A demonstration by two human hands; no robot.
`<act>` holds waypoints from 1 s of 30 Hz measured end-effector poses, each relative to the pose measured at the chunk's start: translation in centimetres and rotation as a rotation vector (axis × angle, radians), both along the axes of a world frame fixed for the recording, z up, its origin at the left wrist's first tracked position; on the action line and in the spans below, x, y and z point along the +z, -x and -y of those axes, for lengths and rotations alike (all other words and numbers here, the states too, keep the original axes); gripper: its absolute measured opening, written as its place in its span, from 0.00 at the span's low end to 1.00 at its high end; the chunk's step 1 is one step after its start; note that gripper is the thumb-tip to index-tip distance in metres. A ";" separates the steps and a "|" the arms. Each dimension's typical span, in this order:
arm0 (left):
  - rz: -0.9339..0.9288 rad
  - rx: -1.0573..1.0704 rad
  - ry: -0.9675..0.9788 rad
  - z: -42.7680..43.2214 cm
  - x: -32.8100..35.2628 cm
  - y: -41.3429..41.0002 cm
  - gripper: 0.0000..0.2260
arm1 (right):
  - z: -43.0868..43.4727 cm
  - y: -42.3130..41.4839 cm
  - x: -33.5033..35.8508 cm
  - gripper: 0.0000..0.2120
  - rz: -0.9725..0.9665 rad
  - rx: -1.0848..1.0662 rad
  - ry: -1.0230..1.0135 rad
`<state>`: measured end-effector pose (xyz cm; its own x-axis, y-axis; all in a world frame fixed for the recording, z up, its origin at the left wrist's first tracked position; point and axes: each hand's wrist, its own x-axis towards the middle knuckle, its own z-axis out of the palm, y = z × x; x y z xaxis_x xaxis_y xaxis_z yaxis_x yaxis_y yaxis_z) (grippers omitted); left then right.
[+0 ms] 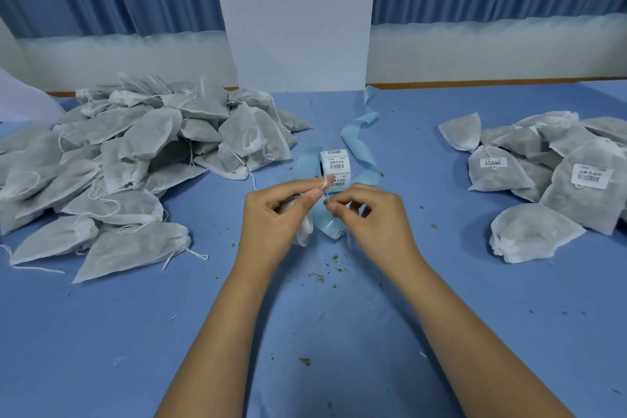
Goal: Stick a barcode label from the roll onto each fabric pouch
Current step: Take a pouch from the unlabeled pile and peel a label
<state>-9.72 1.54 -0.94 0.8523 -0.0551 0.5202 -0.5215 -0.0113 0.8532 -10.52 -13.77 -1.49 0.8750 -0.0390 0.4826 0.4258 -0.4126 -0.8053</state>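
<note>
A roll of barcode labels [336, 168] on pale blue backing stands at the table's middle. My left hand [281, 214] pinches the edge of a label [334, 184] at the roll's front, and a white fabric pouch [305, 231] is tucked under its palm. My right hand [369, 214] pinches the blue backing strip [324, 217] just below the roll, fingers curled. A big heap of unlabelled pouches [135, 153] lies to the left. A smaller heap of pouches [549, 173] lies to the right, some showing white barcode labels.
Spent blue backing tape [359, 132] curls away behind the roll toward the wall. Herb crumbs [319, 276] are scattered on the blue table cover [339, 332] near my wrists. A white pillar [298, 17] and blue curtains stand beyond the table's far edge.
</note>
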 end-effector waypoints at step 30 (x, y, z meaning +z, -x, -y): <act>0.005 0.186 -0.111 0.3 -0.1 -0.1 0.07 | 0.1 0.4 0.6 0.02 -0.031 0.001 0.005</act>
<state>-9.66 1.24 -1.05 0.8507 0.0454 0.5237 -0.5057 -0.2013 0.8389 -10.91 -13.87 -0.88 0.8895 -0.0359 0.4554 0.4009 -0.4166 -0.8159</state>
